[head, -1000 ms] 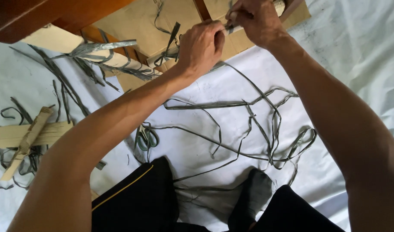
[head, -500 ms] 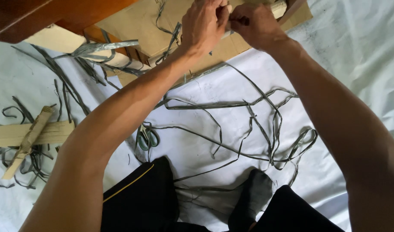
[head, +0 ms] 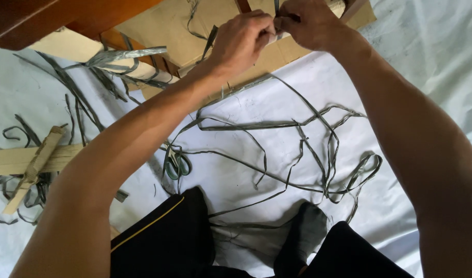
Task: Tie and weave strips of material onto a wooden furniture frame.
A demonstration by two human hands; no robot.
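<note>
Pale cylindrical piece (head: pixel 335 7) at the top edge of the view, gripped between both hands above a sheet of brown cardboard (head: pixel 164 25); most of it is hidden by the fingers, so its exact kind cannot be told. Left hand (head: pixel 242 38), fingers curled closed, pinching the near end of the piece. Right hand (head: pixel 307 21), also closed, touching the left hand at the fingertips and apparently pinching a thin grey-green strip (head: pixel 276 5) that runs up out of view. Loose tangle of grey-green strips (head: pixel 297 149) spread over a white sheet (head: pixel 431 67) on the floor, just below the forearms. Green-handled scissors (head: pixel 175 163) lying on the sheet, partly covered by the left forearm. Pale roll wound with strips (head: pixel 117 59) at upper left, resting against brown wooden furniture (head: pixel 55 15). Flat wooden slats (head: pixel 30 159), crossed, at the left edge, with more strips beneath them. Dark trousers with a yellow stripe (head: pixel 164 242) and a dark sock (head: pixel 303 237) at the lower edge
</note>
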